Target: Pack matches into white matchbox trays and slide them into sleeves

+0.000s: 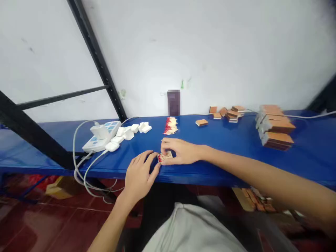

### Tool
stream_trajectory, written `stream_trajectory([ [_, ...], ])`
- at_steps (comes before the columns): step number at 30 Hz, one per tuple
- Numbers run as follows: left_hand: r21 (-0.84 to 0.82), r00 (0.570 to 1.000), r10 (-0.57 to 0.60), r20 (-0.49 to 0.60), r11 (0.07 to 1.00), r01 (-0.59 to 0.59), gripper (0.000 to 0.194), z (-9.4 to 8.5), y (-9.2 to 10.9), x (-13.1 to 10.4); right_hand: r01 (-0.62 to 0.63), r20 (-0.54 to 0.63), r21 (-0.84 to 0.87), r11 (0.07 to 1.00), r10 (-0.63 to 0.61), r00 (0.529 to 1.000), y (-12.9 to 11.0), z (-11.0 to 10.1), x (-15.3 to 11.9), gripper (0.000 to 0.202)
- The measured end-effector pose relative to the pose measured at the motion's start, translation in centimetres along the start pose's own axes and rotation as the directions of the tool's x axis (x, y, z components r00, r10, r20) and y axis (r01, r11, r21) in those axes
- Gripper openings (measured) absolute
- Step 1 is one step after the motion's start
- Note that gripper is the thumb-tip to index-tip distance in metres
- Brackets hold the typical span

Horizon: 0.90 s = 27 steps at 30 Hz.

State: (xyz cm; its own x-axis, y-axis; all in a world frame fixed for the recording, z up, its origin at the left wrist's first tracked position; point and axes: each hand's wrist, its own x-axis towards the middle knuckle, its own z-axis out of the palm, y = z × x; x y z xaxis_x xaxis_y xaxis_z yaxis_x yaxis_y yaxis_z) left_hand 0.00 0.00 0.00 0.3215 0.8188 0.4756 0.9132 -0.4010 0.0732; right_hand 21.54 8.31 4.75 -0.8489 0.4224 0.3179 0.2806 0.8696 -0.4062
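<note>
A small white matchbox tray (171, 154) filled with red-headed matchsticks (160, 158) lies near the front edge of the blue table. My left hand (140, 172) grips the tray's left end between thumb and forefinger, its other fingers resting on the table. From the right, my right hand (182, 151) reaches over the tray, with thumb and fingers pinched around the matchsticks; the exact contact is partly hidden. Just beyond the hands, a loose pile of matchsticks (171, 126) has its red heads pointing left.
Several white empty trays (128, 133) lie left, beside a power strip (96, 142) with white cables. One brown matchbox (202, 122) sits behind my right arm; several others (233, 113) lie near the wall. Stacked matchboxes (275, 126) stand right. A black shelf post (101, 66) rises left.
</note>
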Motion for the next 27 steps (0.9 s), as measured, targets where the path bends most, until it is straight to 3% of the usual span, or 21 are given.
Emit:
stream_trajectory([
  [8, -0.016, 1.000, 0.008, -0.026, 1.000, -0.008, 0.033, -0.09, 0.08, 0.06, 0.029, 0.001, 0.032, 0.999, -0.029, 1.000, 0.10, -0.17, 0.02, 0.006],
  [27, -0.032, 1.000, 0.000, -0.011, 1.000, 0.000, 0.033, -0.15, 0.08, 0.17, -0.005, 0.009, 0.131, 0.991, 0.004, 1.000, 0.71, -0.42, -0.02, 0.014],
])
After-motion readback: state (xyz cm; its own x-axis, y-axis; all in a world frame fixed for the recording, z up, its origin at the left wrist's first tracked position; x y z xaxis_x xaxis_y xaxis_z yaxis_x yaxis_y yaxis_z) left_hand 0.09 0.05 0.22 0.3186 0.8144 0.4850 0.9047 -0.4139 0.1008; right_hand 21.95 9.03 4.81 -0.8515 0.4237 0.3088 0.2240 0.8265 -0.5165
